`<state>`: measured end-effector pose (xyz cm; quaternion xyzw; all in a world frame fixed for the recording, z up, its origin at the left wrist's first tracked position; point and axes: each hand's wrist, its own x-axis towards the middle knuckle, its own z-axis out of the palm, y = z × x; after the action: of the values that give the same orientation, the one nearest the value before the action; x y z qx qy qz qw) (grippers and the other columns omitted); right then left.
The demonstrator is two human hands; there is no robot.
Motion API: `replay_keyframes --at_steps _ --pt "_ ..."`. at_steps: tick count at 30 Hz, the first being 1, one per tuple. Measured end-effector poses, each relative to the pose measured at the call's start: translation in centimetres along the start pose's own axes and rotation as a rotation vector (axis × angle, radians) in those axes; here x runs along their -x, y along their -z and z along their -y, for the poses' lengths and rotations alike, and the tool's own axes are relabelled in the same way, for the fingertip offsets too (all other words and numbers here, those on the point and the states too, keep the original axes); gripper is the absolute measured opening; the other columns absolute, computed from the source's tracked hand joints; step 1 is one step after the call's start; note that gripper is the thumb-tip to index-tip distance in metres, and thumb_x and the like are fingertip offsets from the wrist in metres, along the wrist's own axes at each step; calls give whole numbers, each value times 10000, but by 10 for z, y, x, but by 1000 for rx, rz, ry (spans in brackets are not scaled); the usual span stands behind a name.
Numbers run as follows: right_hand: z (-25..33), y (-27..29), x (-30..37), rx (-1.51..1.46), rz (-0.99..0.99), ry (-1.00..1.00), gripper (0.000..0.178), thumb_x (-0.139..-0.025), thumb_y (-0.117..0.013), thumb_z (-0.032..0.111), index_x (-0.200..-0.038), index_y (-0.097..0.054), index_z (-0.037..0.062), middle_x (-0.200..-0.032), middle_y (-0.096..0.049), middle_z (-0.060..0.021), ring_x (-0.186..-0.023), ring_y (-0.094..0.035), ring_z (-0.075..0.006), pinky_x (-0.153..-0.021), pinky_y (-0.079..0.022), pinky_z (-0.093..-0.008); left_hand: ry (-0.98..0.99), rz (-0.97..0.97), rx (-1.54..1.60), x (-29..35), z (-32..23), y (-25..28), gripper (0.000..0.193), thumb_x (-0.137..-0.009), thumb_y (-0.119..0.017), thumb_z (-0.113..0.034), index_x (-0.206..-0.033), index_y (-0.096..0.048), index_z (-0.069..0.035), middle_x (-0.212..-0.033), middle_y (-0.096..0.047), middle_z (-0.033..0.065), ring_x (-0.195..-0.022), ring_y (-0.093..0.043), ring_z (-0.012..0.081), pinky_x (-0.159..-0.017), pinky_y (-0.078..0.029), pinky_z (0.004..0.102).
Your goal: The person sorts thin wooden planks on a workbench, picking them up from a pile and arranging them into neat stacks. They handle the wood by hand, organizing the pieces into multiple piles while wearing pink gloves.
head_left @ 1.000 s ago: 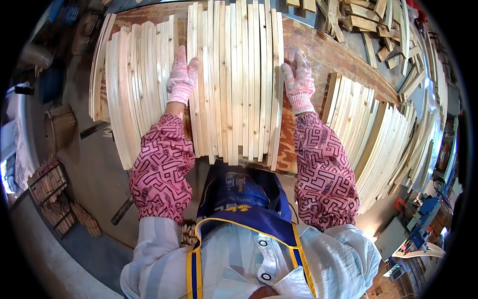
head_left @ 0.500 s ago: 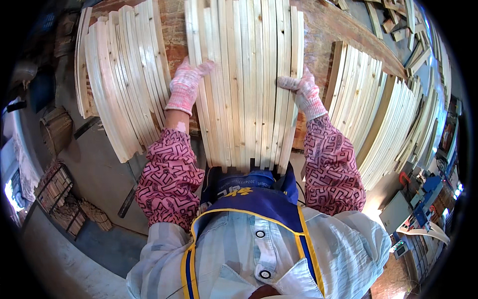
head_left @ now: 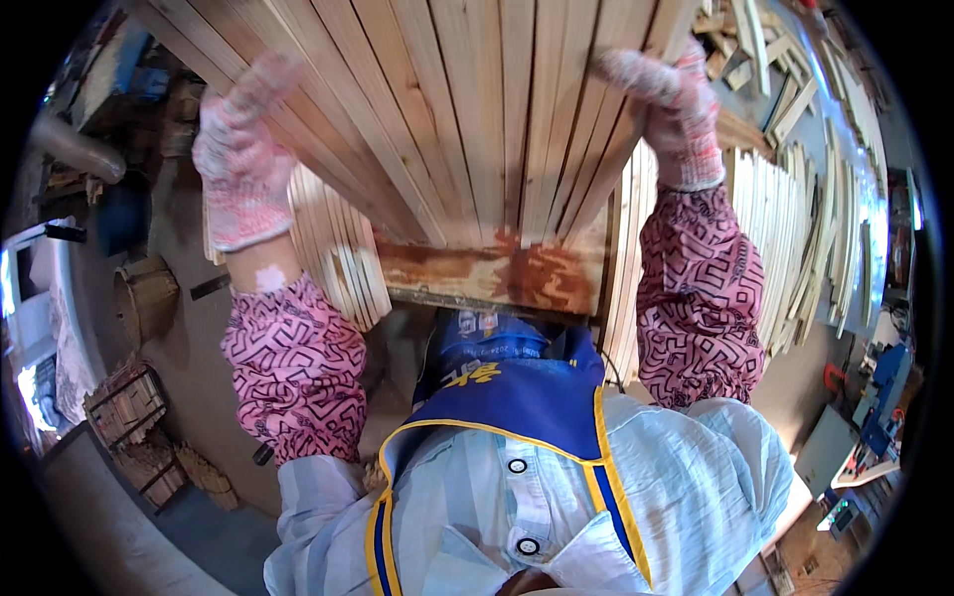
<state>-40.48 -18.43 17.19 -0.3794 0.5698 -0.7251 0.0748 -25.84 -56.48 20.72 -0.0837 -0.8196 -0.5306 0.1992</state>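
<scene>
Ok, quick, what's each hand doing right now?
Left hand: holding the left edge of the wooden strips.
Right hand: holding the right edge of the same strips.

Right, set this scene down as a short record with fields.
Left hand: gloved hand gripping the left edge, thumb on top
Right hand: gloved hand gripping the right edge, thumb on top
Held: row of wooden strips, side by side, tilted, far ends nearer the camera
Below: worn reddish-brown board; whether the strips touch it, cannot tell
Left: more pale strips beside the board
Right: further strips beyond the right forearm
Worn: blue apron, yellow trim
</scene>
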Motion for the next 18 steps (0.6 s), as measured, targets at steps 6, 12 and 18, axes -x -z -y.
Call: replay_keyframes --at_steps 6,12,18 --pt "42 38 -46 180 11 18 232 -867 -694 119 -1070 -697 8 -1022 -730 -120 -930 -714 -226 -820 -594 -351 -607 -126 -1136 -49 -30 9 452 -861 -599 -109 -1309 -597 -166 -1137 -694 -65 -732 -649 71 -594 -536 220" --pt "-6 -20 51 1322 -26 -492 466 -929 -650 226 -1344 -525 54 -1176 -674 -113 -994 -689 -237 -826 -571 -341 205 62 -677 49 92 -84 454 -973 -507 -276 -1397 -477 -117 -1129 -642 10 -704 -530 115 -587 -455 265" --pt "-79 -56 246 1049 -251 -585 696 -949 -529 219 -1536 -187 67 -1526 -385 -90 -1233 -560 -222 -943 -530 -323 579 568 -753 220 154 -121 548 -975 -395 -290 -1458 -355 -34 -1333 -522 118 -1098 -464 236 -905 -399 360"
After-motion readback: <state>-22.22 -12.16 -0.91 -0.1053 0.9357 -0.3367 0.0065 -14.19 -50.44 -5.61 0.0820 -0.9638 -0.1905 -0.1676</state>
